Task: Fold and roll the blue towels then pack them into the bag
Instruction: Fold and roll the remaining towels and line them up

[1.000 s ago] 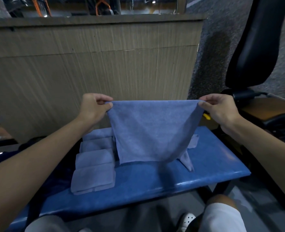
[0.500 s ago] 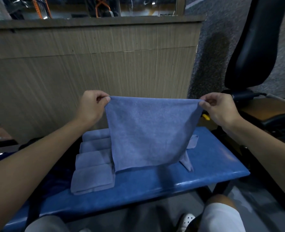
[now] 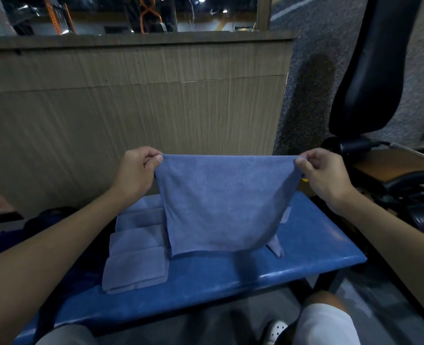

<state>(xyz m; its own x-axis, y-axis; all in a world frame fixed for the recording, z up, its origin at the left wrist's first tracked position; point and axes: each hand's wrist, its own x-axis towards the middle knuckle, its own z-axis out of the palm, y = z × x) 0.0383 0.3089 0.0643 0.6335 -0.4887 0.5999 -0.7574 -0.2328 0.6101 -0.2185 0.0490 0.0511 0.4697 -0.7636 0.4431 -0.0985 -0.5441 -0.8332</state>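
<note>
A blue towel [image 3: 220,205] hangs stretched in the air above a blue bench [image 3: 230,282]. My left hand [image 3: 136,175] pinches its upper left corner and my right hand [image 3: 322,175] pinches its upper right corner. The towel's lower edge hangs close to the bench top. Several folded blue towels [image 3: 137,250] lie in an overlapping row on the bench's left part. A dark blue bag [image 3: 4,242] shows partly at the far left, behind my left forearm. Another bit of blue cloth [image 3: 276,249] peeks out behind the hanging towel's right side.
A wood-grain panel wall [image 3: 131,108] stands right behind the bench. A black office chair [image 3: 370,70] and a wooden surface [image 3: 390,165] are to the right. My knees and a white shoe [image 3: 276,331] are below the bench's front edge.
Both hands have kept their pinch on the towel's corners. The towel has shifted slightly, its lower edge swinging a little, and stays stretched between the hands.
</note>
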